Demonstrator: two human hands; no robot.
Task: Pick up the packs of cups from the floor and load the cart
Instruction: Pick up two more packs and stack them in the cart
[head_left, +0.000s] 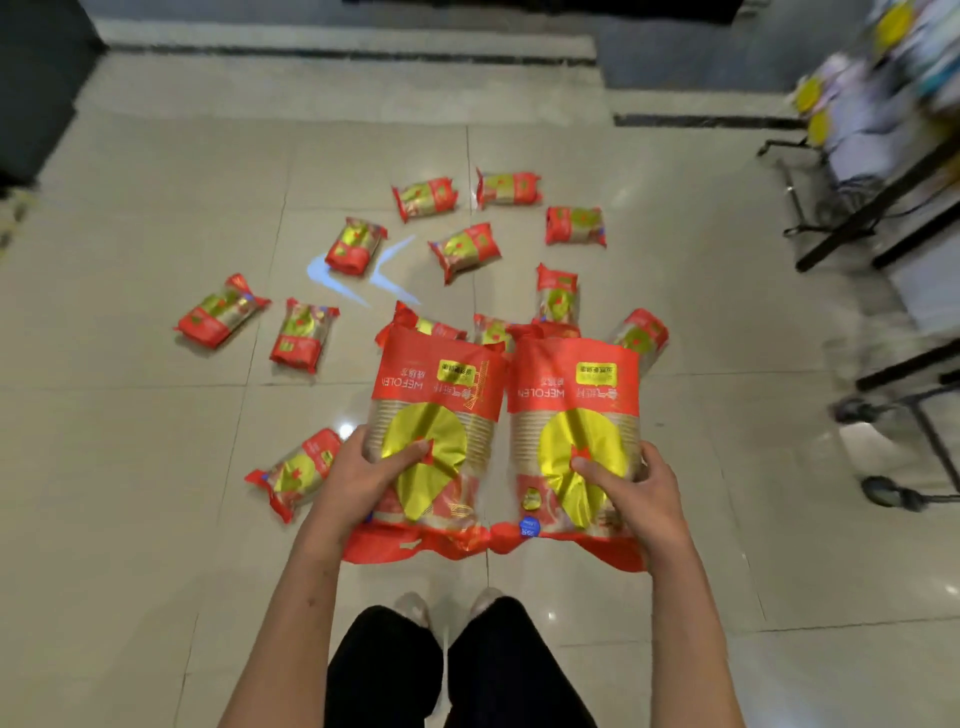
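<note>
Both hands are full: my left hand (363, 475) grips the left pack of cups (434, 431), thumb across its gold patch, and my right hand (631, 491) grips the right pack of cups (574, 431) the same way. I hold the two packs side by side, touching, at the centre of the frame above the tiled floor (130, 467). More packs (358, 247) lie scattered on the floor behind them, one (293, 473) at my left wrist. A blurred black cart (883, 208) stands at the right edge.
</note>
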